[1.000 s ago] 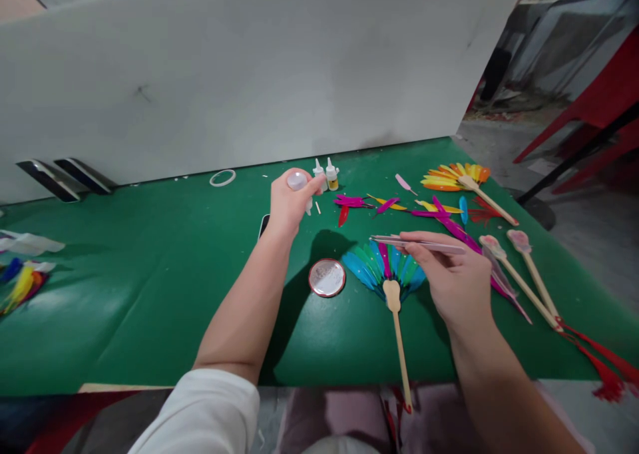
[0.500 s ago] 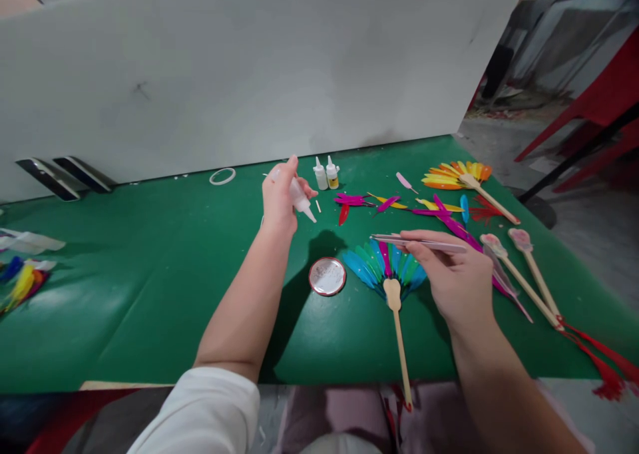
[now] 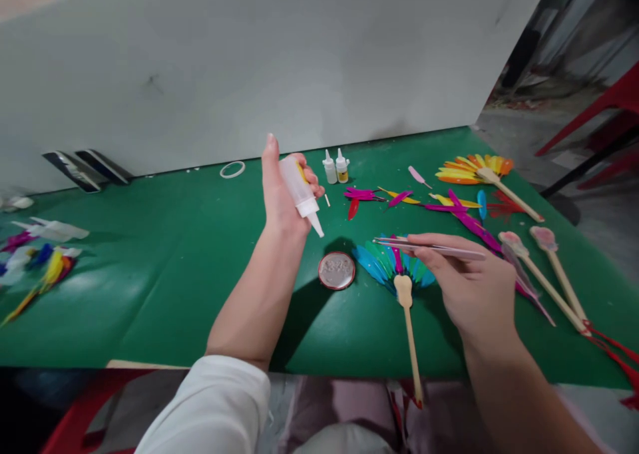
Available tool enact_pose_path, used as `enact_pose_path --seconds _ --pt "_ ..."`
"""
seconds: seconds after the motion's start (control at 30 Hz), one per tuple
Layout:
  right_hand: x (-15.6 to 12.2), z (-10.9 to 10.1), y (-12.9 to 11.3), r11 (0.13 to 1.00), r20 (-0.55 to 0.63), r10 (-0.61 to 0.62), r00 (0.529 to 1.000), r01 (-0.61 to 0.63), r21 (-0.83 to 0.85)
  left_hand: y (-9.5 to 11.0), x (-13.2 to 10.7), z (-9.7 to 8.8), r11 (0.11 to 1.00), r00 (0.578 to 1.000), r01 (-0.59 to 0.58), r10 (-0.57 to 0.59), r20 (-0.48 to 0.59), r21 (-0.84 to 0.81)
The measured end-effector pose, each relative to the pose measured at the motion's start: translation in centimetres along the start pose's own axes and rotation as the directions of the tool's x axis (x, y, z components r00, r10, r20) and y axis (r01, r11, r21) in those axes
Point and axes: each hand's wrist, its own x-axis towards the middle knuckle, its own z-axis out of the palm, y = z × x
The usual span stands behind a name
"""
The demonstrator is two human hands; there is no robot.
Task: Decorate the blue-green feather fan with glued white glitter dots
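My left hand [image 3: 282, 194] grips a translucent glue bottle [image 3: 299, 186], its nozzle tilted down and to the right. Below the nozzle, apart from it, lies a round red-rimmed lid [image 3: 337, 272] with a whitish, speckled inside. Pinched in my right hand [image 3: 474, 284] are pinkish metal tweezers [image 3: 439, 248], held level with the tips pointing left. The tips hover over a feather fan [image 3: 403, 291] with blue, green and magenta feathers on a pale wooden handle. Whether the tips hold anything small, I cannot tell. My right hand covers part of the fan's right side.
Two small glue bottles [image 3: 341, 169] stand near the white board. Loose feathers [image 3: 362, 194] lie at centre right, beside an orange-yellow feather fan [image 3: 474, 172] and two wooden handles [image 3: 562, 271] with red tassels. A white ring [image 3: 232, 169] and more feathers [image 3: 52, 272] are further left.
My left hand has turned and come nearer, so the glue bottle shows more fully, its nozzle closer to the lid. My right hand keeps the tweezers over the fan. The whole view has shifted slightly.
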Motion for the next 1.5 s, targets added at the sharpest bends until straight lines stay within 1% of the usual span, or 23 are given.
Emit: enact_pose_path --seconds 0.07,0.23,0.4,0.53,0.6,0.7,0.83,0.93,1.07,1.17,1.3,1.43,1.5 --pt "-0.3 0.2 -0.3 1.000 0.025 -0.021 0.999 0.022 -0.007 0.1 -0.3 0.2 1.000 0.999 -0.008 0.008 0.034 0.002" --pt "-1.0 0.5 -1.4 0.999 0.107 -0.031 0.994 0.034 -0.026 0.3 -1.2 0.7 0.995 0.990 -0.094 0.092 0.108 0.018" --pt "-1.4 0.9 -2.4 0.998 0.133 -0.056 0.989 0.061 -0.033 0.5 -1.7 1.1 0.988 0.977 -0.151 0.144 0.159 0.030" --pt "-1.4 1.2 -2.4 0.998 0.165 -0.051 0.985 0.058 -0.036 0.9 -2.1 1.2 0.990 0.986 -0.116 0.105 0.129 0.082" --pt "-1.4 1.3 -2.3 0.998 0.183 -0.047 0.982 0.054 -0.033 1.1 -2.3 1.2 0.988 0.987 -0.119 0.107 0.121 0.097" --pt "-1.5 1.4 -2.3 0.998 0.202 -0.042 0.978 0.050 -0.031 1.2 -2.5 1.3 0.987 0.982 -0.135 0.122 0.147 0.082" --pt "-1.5 1.5 -2.4 0.999 0.220 -0.035 0.975 0.043 -0.033 1.2 -2.6 1.4 0.991 0.977 -0.113 0.098 0.188 0.072" --pt "-1.5 1.5 -2.4 0.999 0.217 -0.042 0.975 0.048 -0.023 1.3 -2.7 1.5 0.992 0.979 -0.109 0.096 0.180 0.066" --pt "-1.6 1.7 -2.3 0.999 0.208 -0.031 0.978 0.039 -0.033 1.2 -2.7 1.6 0.995 0.976 -0.099 0.094 0.199 0.014" --pt "-1.7 1.8 -2.4 0.999 0.192 -0.031 0.981 0.037 -0.029 1.1 -2.6 1.6 0.996 0.977 -0.094 0.094 0.192 -0.007" --pt "-1.8 2.0 -2.5 0.999 0.177 -0.001 0.984 0.009 -0.045 0.9 -2.6 1.7 0.996 0.977 -0.079 0.084 0.198 -0.034" --pt "-1.7 2.0 -2.4 1.000 0.180 -0.022 0.983 0.025 -0.016 0.7 -2.5 1.6 0.997 0.974 -0.071 0.078 0.212 -0.041" --pt "-1.8 2.0 -2.4 1.000 0.175 -0.002 0.985 0.006 -0.022 0.6 -2.4 1.6 0.996 0.972 -0.075 0.082 0.219 -0.041"
